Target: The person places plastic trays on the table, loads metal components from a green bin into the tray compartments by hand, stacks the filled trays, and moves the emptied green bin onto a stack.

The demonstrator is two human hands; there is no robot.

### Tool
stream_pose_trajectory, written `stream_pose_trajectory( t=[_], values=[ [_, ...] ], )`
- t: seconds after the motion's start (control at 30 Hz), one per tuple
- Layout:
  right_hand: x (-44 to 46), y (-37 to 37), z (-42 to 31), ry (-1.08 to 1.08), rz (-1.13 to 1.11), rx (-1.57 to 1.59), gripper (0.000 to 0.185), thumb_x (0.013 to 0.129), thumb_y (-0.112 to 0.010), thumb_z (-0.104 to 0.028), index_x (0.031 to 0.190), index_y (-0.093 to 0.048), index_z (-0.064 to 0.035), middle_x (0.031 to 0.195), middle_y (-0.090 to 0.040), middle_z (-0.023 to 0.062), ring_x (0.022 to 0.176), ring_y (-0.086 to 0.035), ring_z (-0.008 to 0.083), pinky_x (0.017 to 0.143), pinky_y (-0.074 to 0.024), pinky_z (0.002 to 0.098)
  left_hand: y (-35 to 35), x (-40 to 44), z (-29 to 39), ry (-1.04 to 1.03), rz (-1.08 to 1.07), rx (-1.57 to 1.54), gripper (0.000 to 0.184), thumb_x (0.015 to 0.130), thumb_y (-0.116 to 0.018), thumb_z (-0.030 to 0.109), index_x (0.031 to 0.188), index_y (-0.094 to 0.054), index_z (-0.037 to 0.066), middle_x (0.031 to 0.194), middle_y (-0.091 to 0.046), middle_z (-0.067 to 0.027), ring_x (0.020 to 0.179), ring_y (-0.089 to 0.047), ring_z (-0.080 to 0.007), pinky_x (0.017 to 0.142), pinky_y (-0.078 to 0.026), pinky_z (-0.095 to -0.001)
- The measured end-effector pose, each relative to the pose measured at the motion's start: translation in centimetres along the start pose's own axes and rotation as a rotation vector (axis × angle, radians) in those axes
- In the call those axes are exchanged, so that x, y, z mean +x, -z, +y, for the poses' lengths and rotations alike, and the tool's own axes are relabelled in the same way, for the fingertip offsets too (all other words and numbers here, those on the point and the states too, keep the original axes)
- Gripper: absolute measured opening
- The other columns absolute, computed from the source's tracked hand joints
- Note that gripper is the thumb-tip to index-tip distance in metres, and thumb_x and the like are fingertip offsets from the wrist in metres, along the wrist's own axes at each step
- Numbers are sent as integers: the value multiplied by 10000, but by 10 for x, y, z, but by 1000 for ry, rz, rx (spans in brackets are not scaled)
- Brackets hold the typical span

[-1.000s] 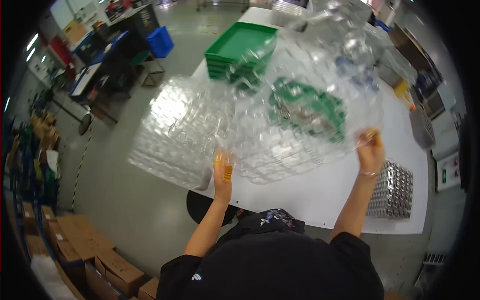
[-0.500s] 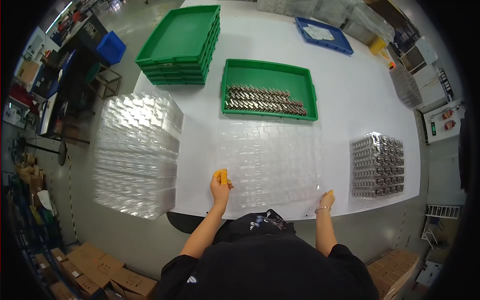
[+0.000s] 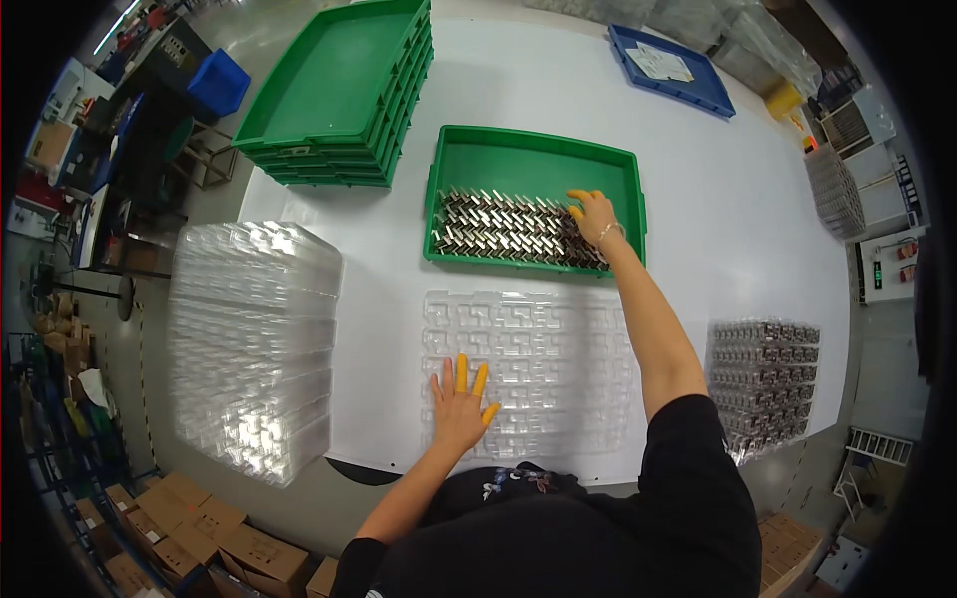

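Clear tray (image 3: 558, 371) now on tabletop (image 3: 723, 219)

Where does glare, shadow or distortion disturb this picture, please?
Head view: bright glare on the tall stack of clear plastic trays; a soft shadow across the right part of the single flat clear plastic tray; strong fisheye bending, with black corners; the distant workbench area at upper left is too small to read in detail.
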State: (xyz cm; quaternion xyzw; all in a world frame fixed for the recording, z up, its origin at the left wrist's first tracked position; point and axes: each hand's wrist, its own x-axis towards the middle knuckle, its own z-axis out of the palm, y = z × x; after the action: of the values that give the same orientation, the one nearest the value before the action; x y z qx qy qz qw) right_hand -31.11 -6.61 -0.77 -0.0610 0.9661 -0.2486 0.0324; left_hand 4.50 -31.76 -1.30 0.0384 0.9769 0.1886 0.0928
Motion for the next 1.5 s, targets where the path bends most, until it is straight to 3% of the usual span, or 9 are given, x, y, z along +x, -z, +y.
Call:
stream_pose_trajectory(
  t=[0.3,0.63,0.73,0.8,0.9,0.97,1.17,1.3,1.5],
  values=[
    [35,-3,-53,-45,-452,-394,350,966,-500,-335,1300,-499,-228,1219,-543,135,992,-577,368,893,-488,480,1,9,-1,-58,-15,-45,698,865,-599,428,1430,-427,56,1546,-215,-246,1452,-73,-441,1115,-80,-638],
    [49,-10,-26,-55,-373,-245,281,963,-515,-310,1211,-557,-186,1153,-570,156,1016,-563,346,904,-478,464,32,51,13,-140,110,-240,600,869,-619,304,1370,-466,11,1493,-312,-240,1422,-180,-428,1131,-158,-567],
    [37,6,-47,83,-346,-136,263,954,-522,-291,1174,-576,-157,1124,-581,150,978,-562,339,879,-478,458,31,84,20,-178,298,-502,564,882,-633,208,1379,-434,31,1464,-381,-187,1369,-342,-361,1115,-284,-461],
    [19,23,-69,218,-322,-28,249,945,-529,-271,1137,-596,-128,1095,-592,143,939,-561,332,854,-477,451,33,109,26,143,145,-1304,494,954,-559,285,1364,-447,34,1371,-485,-170,1281,-468,-295,1072,-366,-394],
    [-36,35,-126,580,-437,-45,225,934,-517,-251,1071,-621,-106,1024,-587,125,975,-528,317,809,-483,416,36,139,14,204,-17,-1971,528,969,-520,358,1361,-448,12,1350,-508,-153,1242,-500,-270,1062,-377,-417],
    [-74,36,-161,489,-497,-87,146,888,-561,-193,934,-645,-83,964,-593,113,884,-527,301,821,-466,385,36,149,5,235,-225,-2621,579,985,-482,431,1358,-450,-10,1330,-532,-137,1203,-533,-246,1053,-387,-439],
    [-97,21,-178,607,-675,274,164,845,-642,-129,1005,-638,-95,992,-589,83,830,-562,250,776,-507,374,9,129,-32,-264,-559,-3108,586,998,-428,409,1395,-402,-21,1375,-483,-206,1277,-477,-329,1077,-364,-488],
    [-1,-17,-133,230,-355,235,179,864,-652,-219,1006,-685,-116,1144,-594,106,888,-618,273,821,-526,367,52,105,-26,567,-260,-2877,583,989,-419,359,1450,-339,12,1425,-390,-292,1370,-331,-433,1086,-338,-573],
    [49,-48,-112,-5,-268,-232,328,913,-611,-376,1163,-626,-165,1109,-583,129,980,-614,315,881,-504,419,48,41,-35,518,-227,-3010,573,988,-414,305,1472,-305,17,1440,-354,-323,1363,-313,-486,1111,-296,-570]
  ],
)
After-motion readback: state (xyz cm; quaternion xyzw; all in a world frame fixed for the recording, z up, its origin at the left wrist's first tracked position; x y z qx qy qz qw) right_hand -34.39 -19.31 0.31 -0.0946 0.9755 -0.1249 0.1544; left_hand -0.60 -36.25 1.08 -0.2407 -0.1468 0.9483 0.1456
